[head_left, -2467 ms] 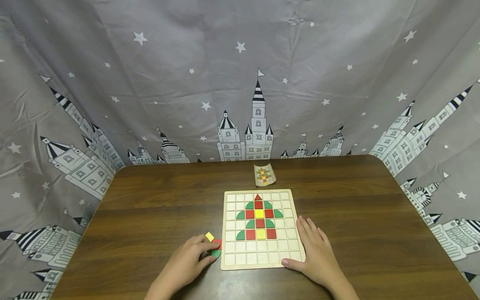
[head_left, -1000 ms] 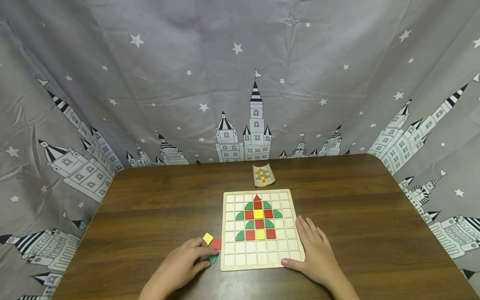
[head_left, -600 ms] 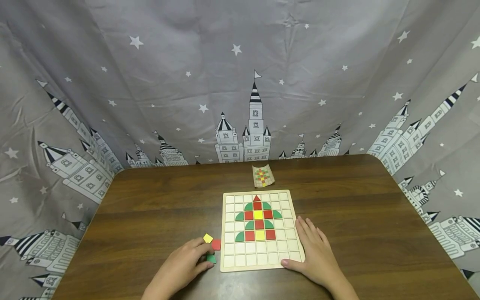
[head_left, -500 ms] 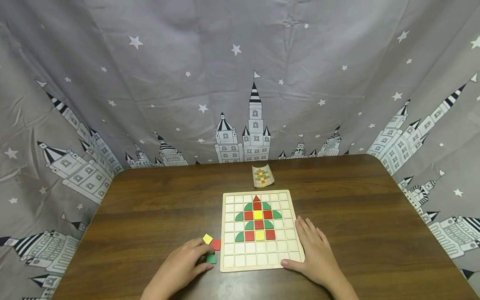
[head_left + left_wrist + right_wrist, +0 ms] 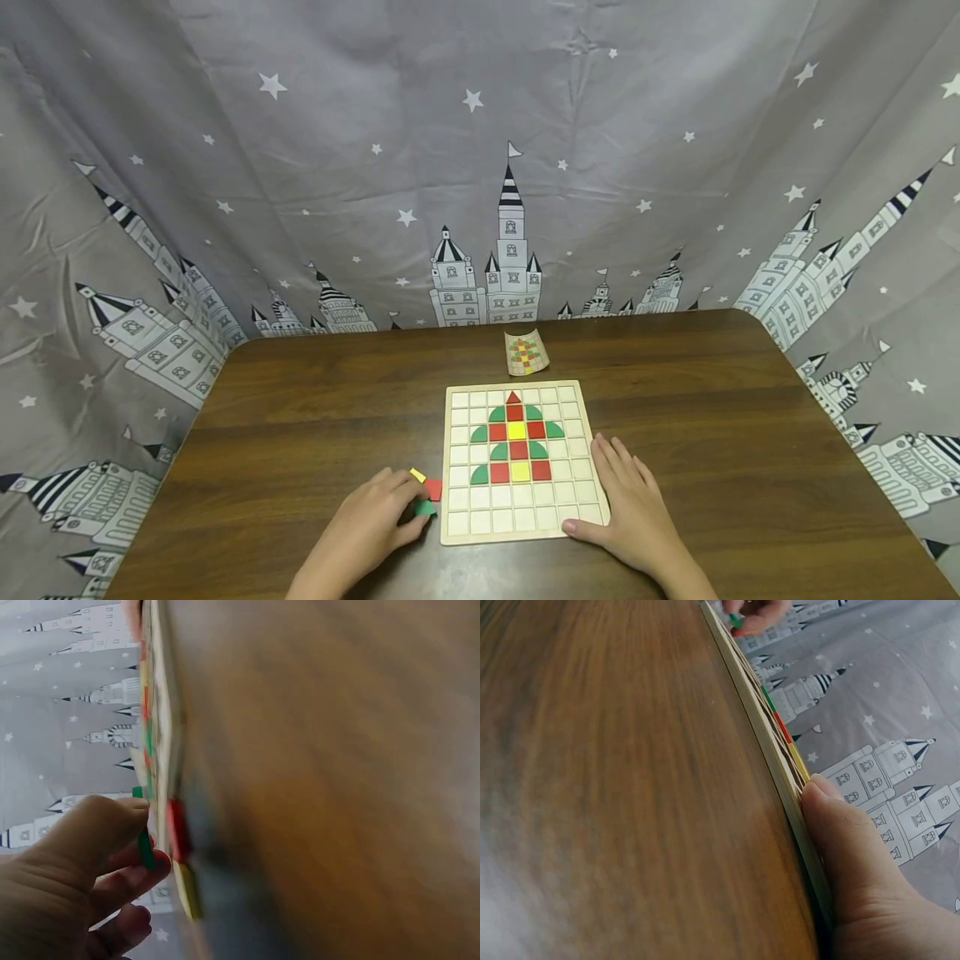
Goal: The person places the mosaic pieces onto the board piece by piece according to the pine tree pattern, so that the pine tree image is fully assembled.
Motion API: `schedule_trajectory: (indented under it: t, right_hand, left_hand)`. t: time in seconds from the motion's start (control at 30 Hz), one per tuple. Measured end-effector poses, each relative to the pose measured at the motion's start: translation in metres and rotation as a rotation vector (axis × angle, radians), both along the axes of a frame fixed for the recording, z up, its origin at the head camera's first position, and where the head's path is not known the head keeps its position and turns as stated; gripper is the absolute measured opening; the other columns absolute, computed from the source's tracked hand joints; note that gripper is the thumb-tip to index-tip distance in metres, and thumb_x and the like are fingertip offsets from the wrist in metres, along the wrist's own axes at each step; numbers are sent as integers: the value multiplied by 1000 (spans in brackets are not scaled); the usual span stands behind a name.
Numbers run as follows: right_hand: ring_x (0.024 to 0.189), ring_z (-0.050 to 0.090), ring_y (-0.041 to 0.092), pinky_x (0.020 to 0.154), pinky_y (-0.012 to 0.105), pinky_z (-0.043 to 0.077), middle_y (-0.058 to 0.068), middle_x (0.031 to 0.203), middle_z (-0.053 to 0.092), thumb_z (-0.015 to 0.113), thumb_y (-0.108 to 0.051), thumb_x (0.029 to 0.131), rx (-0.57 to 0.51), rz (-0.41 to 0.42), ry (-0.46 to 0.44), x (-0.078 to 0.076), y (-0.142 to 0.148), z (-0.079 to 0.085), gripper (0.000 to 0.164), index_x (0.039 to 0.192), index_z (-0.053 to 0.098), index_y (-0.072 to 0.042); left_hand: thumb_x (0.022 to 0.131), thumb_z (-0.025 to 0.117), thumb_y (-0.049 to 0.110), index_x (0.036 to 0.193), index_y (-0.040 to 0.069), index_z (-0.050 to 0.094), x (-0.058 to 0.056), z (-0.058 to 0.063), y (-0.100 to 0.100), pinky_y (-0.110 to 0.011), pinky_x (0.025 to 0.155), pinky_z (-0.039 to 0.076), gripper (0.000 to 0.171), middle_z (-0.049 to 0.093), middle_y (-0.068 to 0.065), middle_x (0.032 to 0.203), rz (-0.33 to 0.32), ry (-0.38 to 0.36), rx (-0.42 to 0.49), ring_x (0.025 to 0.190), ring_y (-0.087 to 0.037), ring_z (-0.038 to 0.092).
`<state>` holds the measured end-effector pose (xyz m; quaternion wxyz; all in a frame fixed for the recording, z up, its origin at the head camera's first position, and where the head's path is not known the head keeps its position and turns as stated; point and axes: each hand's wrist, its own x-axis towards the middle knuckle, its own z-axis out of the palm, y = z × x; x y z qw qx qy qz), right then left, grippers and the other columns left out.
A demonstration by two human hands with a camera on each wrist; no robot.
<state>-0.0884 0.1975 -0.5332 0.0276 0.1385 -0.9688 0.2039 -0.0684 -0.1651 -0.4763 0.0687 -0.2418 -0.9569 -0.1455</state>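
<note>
Between thumb and fingers my left hand (image 5: pixel 375 512) pinches a green quarter-round tile (image 5: pixel 145 844), lifted off the table in the left wrist view. A red square tile (image 5: pixel 433 490) and a yellow tile (image 5: pixel 417 475) lie just beyond those fingers, left of the board. The pale wooden grid board (image 5: pixel 491 534) carries red, yellow and green pieces in a tree shape, topped by a red triangle (image 5: pixel 513 397). My right hand (image 5: pixel 633 512) rests along the board's right edge, thumb over its lower right corner and fingers extended; the right wrist view shows the thumb (image 5: pixel 836 817) at the edge.
Behind the board lies a small curled card (image 5: pixel 527 352) printed with a similar tree pattern. The brown wooden table (image 5: pixel 315 400) ends at a grey curtain (image 5: pixel 337 108) with castles and stars.
The left hand has drawn the green tile out from beside the red one and now lifts it between thumb and fingers. The right hand has stayed at the board's edge.
</note>
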Motion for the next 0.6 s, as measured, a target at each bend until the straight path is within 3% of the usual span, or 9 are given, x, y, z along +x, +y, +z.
schedule_trajectory:
  t: [0.13, 0.3, 0.6]
  right_hand:
    - [150, 24, 31, 115, 55, 19, 6, 164, 28, 65, -83, 67, -2, -3, 3, 0, 0, 0, 122, 156, 29, -9]
    - [150, 24, 31, 114, 56, 20, 6, 164, 28, 65, -84, 67, -1, -8, -3, 1, 1, 1, 122, 156, 29, -9]
    - [151, 23, 31, 115, 55, 19, 6, 164, 27, 64, -83, 70, -5, 5, 1, 0, 1, 0, 120, 156, 29, -8]
  left_hand:
    - [83, 79, 25, 89, 15, 69, -7, 8, 13, -16, 62, 39, 15, 61, 12, 85, -9, 15, -21, 74, -3, 38]
    - [87, 75, 30, 95, 15, 69, -23, 18, 43, -18, 65, 40, 18, 63, 10, 89, -101, 20, -47, 76, -5, 41]
    - [88, 72, 36, 95, 19, 68, -44, 13, 107, -26, 77, 48, 19, 62, 9, 93, -242, 88, -143, 85, -10, 52]
